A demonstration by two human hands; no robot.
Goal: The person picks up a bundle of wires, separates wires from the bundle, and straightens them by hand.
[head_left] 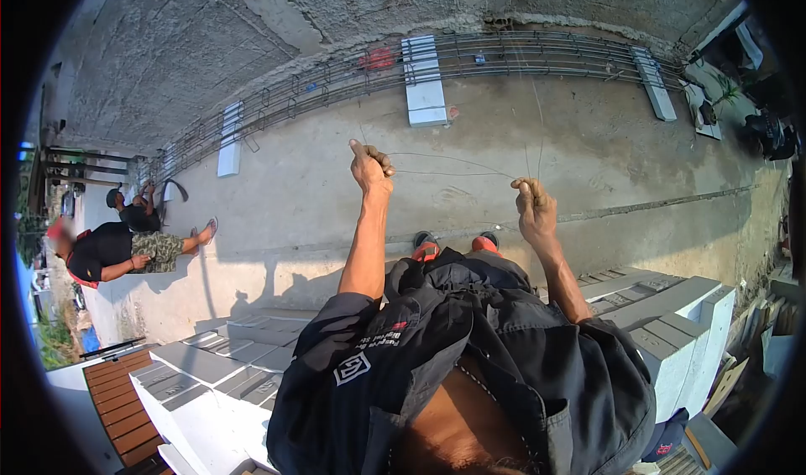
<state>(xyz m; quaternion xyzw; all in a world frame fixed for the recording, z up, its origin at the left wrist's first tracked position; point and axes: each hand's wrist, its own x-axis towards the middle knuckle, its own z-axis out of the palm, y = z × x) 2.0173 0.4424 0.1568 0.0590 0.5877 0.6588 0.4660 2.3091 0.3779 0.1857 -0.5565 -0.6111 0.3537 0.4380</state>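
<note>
A thin wire (453,157) runs in slack strands between my two hands, held in front of me above the concrete floor. My left hand (370,166) is closed around one end, its thumb pointing up. Strands of the same wire meet at my right hand (535,203), whose fingers pinch them together. From there, fine lengths extend up and away toward a long steel rebar cage (554,55); where they end is hard to make out.
White blocks (426,97) sit under the cage along the rough wall (378,5). Stacked light blocks (672,332) stand on both sides of me. Two people (117,248) are at the left, one standing and one low down. A dark cap (666,437) lies at lower right.
</note>
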